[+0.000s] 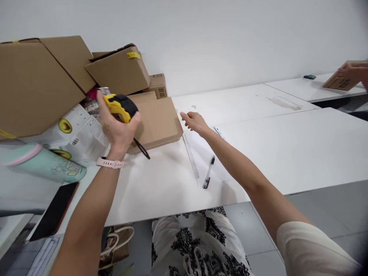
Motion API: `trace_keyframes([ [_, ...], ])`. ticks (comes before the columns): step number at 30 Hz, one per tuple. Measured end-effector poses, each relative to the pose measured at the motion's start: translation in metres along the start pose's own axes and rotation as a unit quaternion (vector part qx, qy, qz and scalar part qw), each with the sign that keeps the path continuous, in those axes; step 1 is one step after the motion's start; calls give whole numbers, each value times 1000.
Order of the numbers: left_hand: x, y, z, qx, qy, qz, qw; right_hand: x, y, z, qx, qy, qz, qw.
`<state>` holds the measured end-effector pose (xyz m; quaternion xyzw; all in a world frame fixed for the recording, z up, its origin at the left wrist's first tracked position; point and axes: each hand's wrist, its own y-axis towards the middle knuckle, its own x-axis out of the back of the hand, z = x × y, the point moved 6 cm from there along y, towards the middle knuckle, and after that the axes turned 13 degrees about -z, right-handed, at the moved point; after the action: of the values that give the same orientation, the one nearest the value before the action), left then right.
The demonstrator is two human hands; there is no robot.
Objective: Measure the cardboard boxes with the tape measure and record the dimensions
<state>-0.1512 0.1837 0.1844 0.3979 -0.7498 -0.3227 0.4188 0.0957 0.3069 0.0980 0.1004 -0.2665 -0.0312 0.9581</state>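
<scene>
A yellow and black tape measure [124, 106] is gripped in my left hand [117, 128], raised above the left side of the table, its black wrist strap dangling below. Behind and under it lies a flat brown cardboard box [161, 120]. My right hand [194, 122] hovers just right of that box with its fingers curled together; whether anything sits between them cannot be made out. Beneath my right forearm is a spiral notebook [198, 153] with blank white paper, and a black-capped clear pen [209, 172] rests on it.
Large cardboard boxes [37, 84] are stacked at the left, beside white avocado-print packaging [83, 134]. A mint tumbler [48, 163] and a black phone [54, 211] lie at the left edge. At far right, another person's hand holds a cardboard piece [342, 78]. The white table [287, 145] extends right.
</scene>
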Motion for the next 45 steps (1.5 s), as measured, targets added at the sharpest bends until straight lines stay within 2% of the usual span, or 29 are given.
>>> trace_keyframes([
  [3,-11,-9,3,19,56,63,996,18,-21,-29,-5,-29,-17,999],
  [6,-33,-11,9,39,125,151,980,37,-49,-62,-4,-131,-8,991],
  [9,-51,-9,11,21,156,192,969,50,-78,-90,-8,-243,26,970],
  [12,-66,-2,15,7,155,191,969,52,-103,-105,5,-307,62,950],
  [16,-85,7,28,14,105,165,981,38,-127,-106,25,-332,124,935],
  [19,-89,0,22,-20,59,96,993,27,-138,-101,42,-333,155,929],
  [21,-84,-21,2,-84,14,41,996,22,-141,-100,50,-325,172,929],
  [23,-81,-58,-26,-142,-57,44,987,20,-143,-102,48,-302,186,934],
  [24,-82,-80,-37,-146,-104,77,981,21,-144,-103,44,-285,191,938],
  [26,-93,-131,-56,-132,-192,227,946,26,-146,-106,37,-252,192,948],
  [27,-98,-154,-61,-119,-211,289,926,30,-148,-107,34,-237,184,953],
  [29,-103,-190,-66,-109,-229,364,896,43,-154,-107,26,-196,154,968],
  [33,-110,-227,-61,-122,-236,444,856,72,-176,-100,9,-21,97,995],
  [35,-111,-235,-60,-133,-232,477,837,84,-186,-97,24,46,51,997],
  [38,-112,-243,-60,-146,-208,508,823,94,-197,-101,45,68,-80,993],
  [41,-112,-245,-62,-149,-199,517,819,90,-204,-112,7,95,-206,974],
  [43,-111,-245,-62,-141,-203,517,820,78,-204,-116,-35,163,-219,961],
  [45,-110,-244,-62,-131,-204,516,822,61,-201,-115,-71,253,-165,951],
])
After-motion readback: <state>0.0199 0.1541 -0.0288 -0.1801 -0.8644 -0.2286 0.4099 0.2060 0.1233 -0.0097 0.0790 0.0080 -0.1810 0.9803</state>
